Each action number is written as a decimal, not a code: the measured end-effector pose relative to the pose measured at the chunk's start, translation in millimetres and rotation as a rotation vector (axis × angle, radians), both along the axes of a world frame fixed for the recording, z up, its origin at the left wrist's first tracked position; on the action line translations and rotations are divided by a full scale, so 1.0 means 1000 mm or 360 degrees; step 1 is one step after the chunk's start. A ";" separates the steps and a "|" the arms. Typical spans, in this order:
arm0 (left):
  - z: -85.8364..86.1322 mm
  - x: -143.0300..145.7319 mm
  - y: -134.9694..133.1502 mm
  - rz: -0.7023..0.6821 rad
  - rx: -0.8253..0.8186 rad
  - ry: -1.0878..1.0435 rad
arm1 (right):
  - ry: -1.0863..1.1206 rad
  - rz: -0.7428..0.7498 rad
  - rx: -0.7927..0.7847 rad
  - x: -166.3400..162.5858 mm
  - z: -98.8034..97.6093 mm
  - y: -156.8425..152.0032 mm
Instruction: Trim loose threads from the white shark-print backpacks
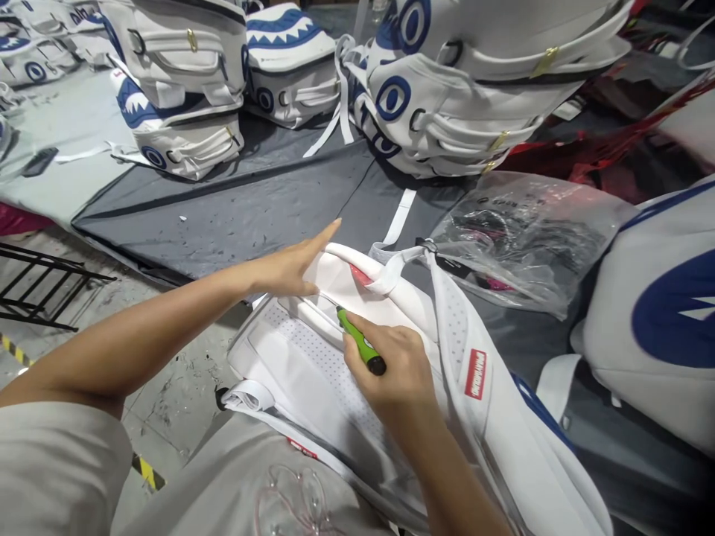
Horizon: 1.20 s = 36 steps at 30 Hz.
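A white backpack point(346, 394) lies with its padded, dotted back panel and shoulder straps facing up. My right hand point(394, 365) is closed around a green-handled tool point(362, 344) with a black butt end. A thin shaft seems to run from its front towards the seam near the top of the bag; its exact kind I cannot make out. My left hand point(293, 268) lies open against the bag's top edge, fingers stretched and thumb apart. Beside it are the white carry handle point(389, 275) and a red patch point(360, 275). One shoulder strap bears a red label point(475, 374).
Stacked white backpacks with blue eyes and teeth point(184, 89) stand at the back, another stack point(458, 97) at the right. A clear plastic bag point(525, 231) lies right of the work. One more backpack point(659, 320) sits at the right edge. A black rack point(45, 286) stands on the floor.
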<state>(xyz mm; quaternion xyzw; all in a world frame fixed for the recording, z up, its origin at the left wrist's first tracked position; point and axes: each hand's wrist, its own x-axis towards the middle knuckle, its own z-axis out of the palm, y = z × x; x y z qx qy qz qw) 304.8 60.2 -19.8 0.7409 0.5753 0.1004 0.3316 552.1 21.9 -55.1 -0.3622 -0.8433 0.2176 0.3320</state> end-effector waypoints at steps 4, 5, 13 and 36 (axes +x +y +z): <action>0.000 0.000 0.000 -0.0007 0.0001 -0.0003 | 0.0071 0.0065 -0.0041 -0.008 -0.002 0.003; 0.001 0.000 0.000 0.0001 -0.0005 0.0004 | 0.0102 0.0092 -0.0076 -0.011 -0.002 0.004; 0.001 0.002 0.001 0.0025 -0.0071 -0.0004 | 0.0154 0.0104 -0.0142 -0.026 -0.003 0.007; 0.001 0.005 0.000 0.0019 -0.0050 0.0077 | 0.0115 0.0117 -0.0406 -0.029 0.002 0.004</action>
